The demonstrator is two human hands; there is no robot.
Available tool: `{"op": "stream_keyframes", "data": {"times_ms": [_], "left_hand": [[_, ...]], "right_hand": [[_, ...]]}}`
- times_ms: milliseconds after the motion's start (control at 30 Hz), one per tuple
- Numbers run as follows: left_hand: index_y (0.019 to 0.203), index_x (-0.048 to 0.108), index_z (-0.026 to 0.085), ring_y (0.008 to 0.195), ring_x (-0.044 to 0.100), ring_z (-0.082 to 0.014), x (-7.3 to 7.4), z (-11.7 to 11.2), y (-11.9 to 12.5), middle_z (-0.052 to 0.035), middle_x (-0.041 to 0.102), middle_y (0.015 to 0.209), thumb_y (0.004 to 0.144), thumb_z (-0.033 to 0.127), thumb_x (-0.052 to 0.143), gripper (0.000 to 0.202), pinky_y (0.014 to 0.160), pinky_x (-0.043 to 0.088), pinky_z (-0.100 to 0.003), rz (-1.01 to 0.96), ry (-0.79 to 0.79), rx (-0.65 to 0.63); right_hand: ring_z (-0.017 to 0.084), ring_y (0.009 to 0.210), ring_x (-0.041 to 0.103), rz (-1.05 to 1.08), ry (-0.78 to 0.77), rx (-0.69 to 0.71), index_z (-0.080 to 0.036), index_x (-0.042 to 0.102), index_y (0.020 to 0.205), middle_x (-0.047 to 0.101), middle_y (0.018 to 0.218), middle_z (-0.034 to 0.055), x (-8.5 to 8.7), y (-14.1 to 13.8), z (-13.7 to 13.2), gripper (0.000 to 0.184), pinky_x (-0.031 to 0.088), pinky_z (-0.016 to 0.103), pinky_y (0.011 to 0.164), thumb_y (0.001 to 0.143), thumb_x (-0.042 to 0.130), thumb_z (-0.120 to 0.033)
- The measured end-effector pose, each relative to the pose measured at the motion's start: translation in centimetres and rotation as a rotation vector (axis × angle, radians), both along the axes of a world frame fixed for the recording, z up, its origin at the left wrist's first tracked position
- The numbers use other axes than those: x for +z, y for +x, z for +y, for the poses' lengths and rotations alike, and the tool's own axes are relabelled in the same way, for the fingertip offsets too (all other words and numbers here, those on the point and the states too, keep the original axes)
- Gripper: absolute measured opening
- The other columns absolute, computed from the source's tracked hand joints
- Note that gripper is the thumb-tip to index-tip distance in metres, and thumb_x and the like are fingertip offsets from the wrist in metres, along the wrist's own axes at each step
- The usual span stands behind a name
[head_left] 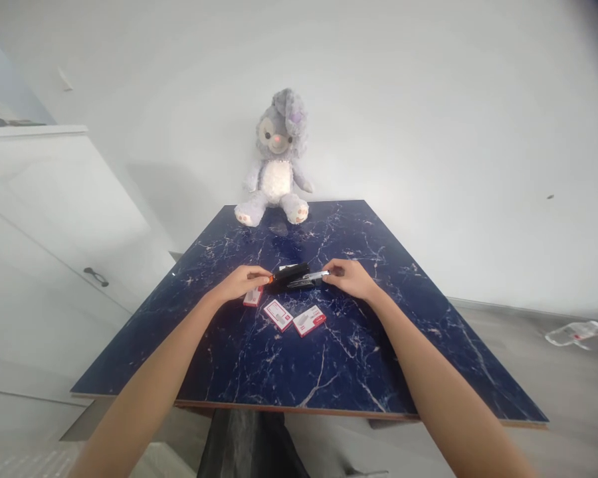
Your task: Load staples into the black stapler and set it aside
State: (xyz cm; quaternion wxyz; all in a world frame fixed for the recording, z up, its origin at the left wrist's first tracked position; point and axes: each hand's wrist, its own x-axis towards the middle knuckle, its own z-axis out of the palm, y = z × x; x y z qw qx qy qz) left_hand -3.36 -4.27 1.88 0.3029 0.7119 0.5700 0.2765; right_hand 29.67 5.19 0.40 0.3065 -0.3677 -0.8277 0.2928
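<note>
A black stapler (293, 275) lies open on the dark blue marble table (329, 358), its silver staple tray facing right. My left hand (242, 281) pinches the stapler's left end, where an orange tip shows. My right hand (347, 277) grips the silver front end of the tray with closed fingers. Three small red-and-white staple boxes lie just in front of the stapler: one (253, 297) partly under my left hand, one (278, 314) in the middle, one (309, 320) to the right.
A grey-purple plush rabbit (278, 159) sits at the table's far edge against the white wall. A white cabinet (54, 226) stands to the left. Crumpled clear plastic (575, 332) lies on the floor at the right.
</note>
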Motion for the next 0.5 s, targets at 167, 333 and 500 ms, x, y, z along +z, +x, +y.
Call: {"op": "stream_keyframes", "data": {"times_ms": [167,333,500], "left_hand": [[0.098,0.074,0.020,0.083,0.069,-0.0219,-0.2,-0.3,-0.8,-0.0053,0.076,0.094,0.089,0.051,0.058,0.036,0.075,0.051,-0.032,0.064,0.066,0.089],[0.091,0.071,0.022,0.072,0.063,-0.0206,1.0,-1.2,-2.3,-0.0058,0.072,0.087,0.086,0.063,0.056,0.043,0.063,0.043,-0.029,0.366,0.110,0.178],[0.071,0.066,0.023,0.062,0.061,-0.0215,2.0,-2.0,-1.4,-0.0070,0.070,0.076,0.076,0.068,0.064,0.045,0.056,0.037,-0.030,0.599,0.026,0.179]], "right_hand": [[0.013,0.056,0.044,0.103,0.161,-0.230,-0.022,0.045,0.059,0.048,0.056,-0.0053,-0.2,0.2,0.2,0.025,0.033,0.027,0.059,0.079,0.058,-0.030],[0.012,0.054,0.032,0.153,0.189,-0.280,-0.023,0.028,0.056,0.031,0.053,-0.0059,-0.5,-0.5,0.0,0.033,0.026,0.028,0.056,0.078,0.052,-0.025],[0.010,0.053,0.023,0.123,0.190,-0.238,-0.022,0.019,0.057,0.022,0.054,-0.0062,-0.1,-1.6,-1.1,0.042,0.023,0.028,0.054,0.081,0.053,-0.026]]}}
